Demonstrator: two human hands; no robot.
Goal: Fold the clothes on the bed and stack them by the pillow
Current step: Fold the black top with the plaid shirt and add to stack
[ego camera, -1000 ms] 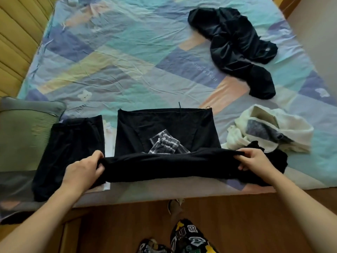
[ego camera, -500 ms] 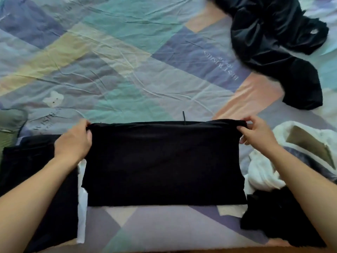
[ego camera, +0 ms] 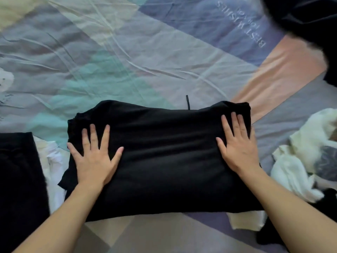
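Observation:
A black garment [ego camera: 164, 154] lies folded into a wide rectangle on the patchwork bedsheet [ego camera: 127, 57], with a short black cord sticking out at its far edge. My left hand [ego camera: 94, 157] rests flat on its left part, fingers spread. My right hand [ego camera: 237, 148] lies flat on its right part, fingers apart. Neither hand grips the cloth. A folded black garment [ego camera: 18, 179] lies at the left edge, over a bit of white cloth [ego camera: 52, 167]. The pillow is out of view.
A crumpled white garment [ego camera: 300, 161] with a dark printed patch lies at the right. A loose dark garment [ego camera: 310, 21] fills the top right corner. More black cloth [ego camera: 324, 203] lies at the lower right.
My hands carried the near edge of the black garment up to its far edge, folding it in half, then let go and came down flat on top. The camera has moved closer.

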